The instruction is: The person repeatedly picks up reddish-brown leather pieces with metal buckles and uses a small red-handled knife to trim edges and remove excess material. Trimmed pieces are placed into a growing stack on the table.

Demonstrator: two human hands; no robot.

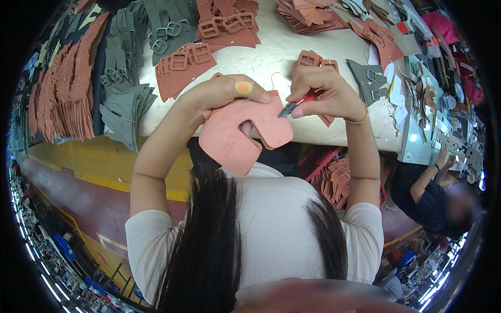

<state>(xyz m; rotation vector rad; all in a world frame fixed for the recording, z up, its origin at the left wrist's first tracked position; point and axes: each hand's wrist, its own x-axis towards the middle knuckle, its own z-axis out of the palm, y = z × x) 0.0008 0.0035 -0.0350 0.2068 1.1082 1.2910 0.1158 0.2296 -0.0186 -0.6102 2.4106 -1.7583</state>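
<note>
My left hand [228, 93] grips a salmon-pink leather shoe upper piece [224, 133], thumb on top and the other fingers underneath. The piece has a U-shaped cutout and a line of stitching, and hangs over the table's near edge. In my closed right hand [326, 93] is a pair of thread snips [308, 98] with red grips and dark blades. Its tips point down at the stitched part of the leather; whether they touch it I cannot tell. Just behind my right hand lie pink straps with covered buckles [309, 58], partly hidden.
On the pale table [245, 65] lie stacks of pink buckled straps [182, 65] and grey-green pieces [128, 112]. Layered pink pieces [68, 86] fill the far left. A red crate [319, 161] with pink parts stands below the edge. At right, another person [425, 190] sits by a machine.
</note>
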